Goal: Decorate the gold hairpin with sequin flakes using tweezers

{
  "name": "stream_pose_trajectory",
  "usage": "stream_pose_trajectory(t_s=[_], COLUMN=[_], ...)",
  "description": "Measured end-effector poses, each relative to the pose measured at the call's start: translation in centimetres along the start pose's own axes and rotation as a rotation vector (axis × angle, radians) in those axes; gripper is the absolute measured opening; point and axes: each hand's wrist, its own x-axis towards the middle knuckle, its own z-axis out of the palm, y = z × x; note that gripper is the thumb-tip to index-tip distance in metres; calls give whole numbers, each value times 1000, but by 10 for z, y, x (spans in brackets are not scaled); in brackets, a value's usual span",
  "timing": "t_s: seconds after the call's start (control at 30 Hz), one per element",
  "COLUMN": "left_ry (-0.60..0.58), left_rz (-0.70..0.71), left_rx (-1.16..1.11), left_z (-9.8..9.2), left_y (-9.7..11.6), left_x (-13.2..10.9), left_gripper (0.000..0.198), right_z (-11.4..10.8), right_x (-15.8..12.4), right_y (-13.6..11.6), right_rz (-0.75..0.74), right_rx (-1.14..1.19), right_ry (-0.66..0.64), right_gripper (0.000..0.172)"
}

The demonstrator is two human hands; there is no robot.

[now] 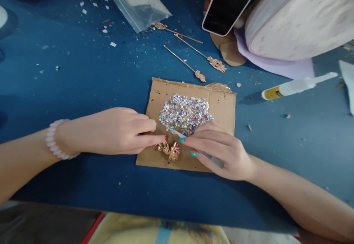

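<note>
On a piece of cardboard [221, 126] lies a gold-coloured ornament [173, 150] with curls, a flower shape and some red on it. My left hand [118, 131] reaches in from the left, fingers curled round its near end and the index finger stretched along its upper edge. The thumb and whatever lies under the palm are hidden. In my right hand [221, 146] I hold grey tweezers [211, 158], their tips pointing up-left between the ornament and a spread of small glittering stones [185, 111]. Whether the tips grip a stone is too small to tell.
Several gold-coloured hair sticks [184, 61] lie behind the cardboard. A clear plastic bag [141, 10] is at the back. To the right are a glue bottle [293, 87], a propped phone [231, 4] and a large pale rounded object [298, 19]. Small scraps dot the blue table [83, 74].
</note>
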Motion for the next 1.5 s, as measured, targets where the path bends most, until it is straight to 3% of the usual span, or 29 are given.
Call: stream_pose_trajectory(t_s=[0.33,0.5,0.77,0.97,1.2,1.5], left_ry=[-34,-18,1,-18,-27,-56], left_rz=[-16,-20,-16,-24,-28,-33], left_rx=[0,-7,-11,-13,-29,-40], left_z=[1,2,2,2,1,0], left_y=[0,0,-1,0,0,0], left_x=[0,-1,-1,-1,-1,1], left_gripper=[39,39,39,41,42,39], right_z=[2,2,3,1,2,-1], right_x=[0,-1,-3,-3,-6,-5], right_y=[2,3,4,3,4,3], right_rz=[92,47,145,101,252,320], right_rx=[-24,3,-112,-112,-116,-185], right_ry=[114,63,157,117,198,273], right_gripper=[19,20,17,18,22,26])
